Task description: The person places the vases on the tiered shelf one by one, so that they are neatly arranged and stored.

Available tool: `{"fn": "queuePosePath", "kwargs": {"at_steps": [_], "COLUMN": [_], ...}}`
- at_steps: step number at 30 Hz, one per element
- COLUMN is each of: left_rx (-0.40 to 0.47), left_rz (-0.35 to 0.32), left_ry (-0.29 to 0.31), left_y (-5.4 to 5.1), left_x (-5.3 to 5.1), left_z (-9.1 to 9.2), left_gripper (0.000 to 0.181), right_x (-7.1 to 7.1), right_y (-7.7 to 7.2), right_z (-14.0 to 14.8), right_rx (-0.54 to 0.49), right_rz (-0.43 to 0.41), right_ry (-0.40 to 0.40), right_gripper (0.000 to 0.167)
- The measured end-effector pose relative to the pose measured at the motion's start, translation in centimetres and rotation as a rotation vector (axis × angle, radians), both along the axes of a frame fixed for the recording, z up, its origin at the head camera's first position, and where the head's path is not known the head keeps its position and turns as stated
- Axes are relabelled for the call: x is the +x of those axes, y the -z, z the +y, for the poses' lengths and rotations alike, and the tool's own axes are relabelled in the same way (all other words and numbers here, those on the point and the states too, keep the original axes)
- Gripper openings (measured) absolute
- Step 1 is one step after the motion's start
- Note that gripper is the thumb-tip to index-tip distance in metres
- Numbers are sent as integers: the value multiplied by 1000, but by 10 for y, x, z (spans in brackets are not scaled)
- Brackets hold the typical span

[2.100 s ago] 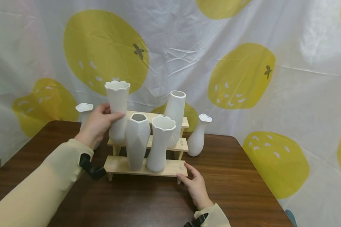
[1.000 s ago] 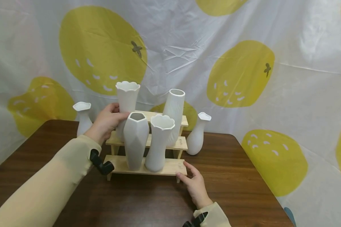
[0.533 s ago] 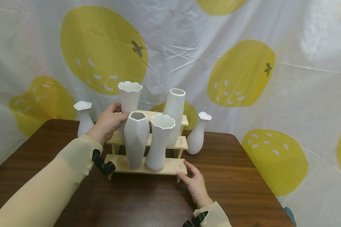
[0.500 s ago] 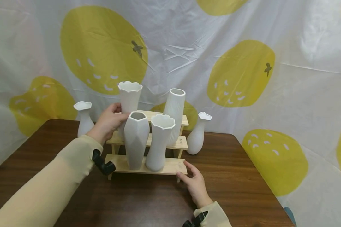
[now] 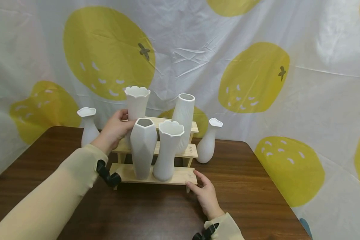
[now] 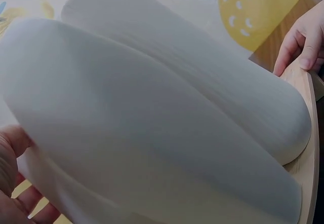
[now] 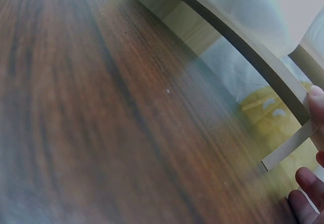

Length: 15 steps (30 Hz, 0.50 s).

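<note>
My left hand [image 5: 112,130] grips a tall white vase with a scalloped rim [image 5: 138,103] at the left of the three-tier wooden stand [image 5: 124,173]. That vase is upright at the middle tier; its base is mostly hidden behind my hand and a faceted white vase [image 5: 143,150]. The faceted vase stands on the bottom tier, beside another scalloped vase [image 5: 168,153]. A smooth tapered vase [image 5: 184,115] stands behind them at the right of the stand. My right hand [image 5: 208,196] pinches the right end of the bottom tier, thumb in front.
One slim-necked white vase [image 5: 90,130] stands on the table left of the stand, partly behind my left hand. A similar vase [image 5: 207,146] is to the right. The brown wooden table [image 5: 243,190] ends at a lemon-print curtain [image 5: 312,110].
Over the two seconds, my left hand has carried the tall scalloped vase rightward, partly behind the faceted vase. It has been nearly still for the last half second. My right hand stays put.
</note>
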<state>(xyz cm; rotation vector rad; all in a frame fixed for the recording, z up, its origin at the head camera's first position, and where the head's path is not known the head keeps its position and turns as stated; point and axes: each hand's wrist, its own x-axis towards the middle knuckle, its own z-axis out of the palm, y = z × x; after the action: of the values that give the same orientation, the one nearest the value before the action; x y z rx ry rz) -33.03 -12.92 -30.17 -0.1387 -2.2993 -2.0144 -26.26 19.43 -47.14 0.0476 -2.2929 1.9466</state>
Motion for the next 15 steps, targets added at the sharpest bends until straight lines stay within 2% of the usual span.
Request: {"fn": "queuePosePath", "kwargs": {"at_steps": [6,12,15], "left_rx": [16,-25,-17], "left_rz": [-8,13,35], "left_ry": [66,35,26], "left_y": [2,7,10], "left_x": [5,18,25], "left_z": [-9,-23,-31], "left_gripper": [75,80,78], "right_x": [1,0,-2], "right_y": [-7,-2,2], "right_z": [-1,0,0], "right_rx": [-9,2,12], "right_rz": [-11,-1,8], "right_ry": [-8,6,13], "right_gripper": [59,60,61]}}
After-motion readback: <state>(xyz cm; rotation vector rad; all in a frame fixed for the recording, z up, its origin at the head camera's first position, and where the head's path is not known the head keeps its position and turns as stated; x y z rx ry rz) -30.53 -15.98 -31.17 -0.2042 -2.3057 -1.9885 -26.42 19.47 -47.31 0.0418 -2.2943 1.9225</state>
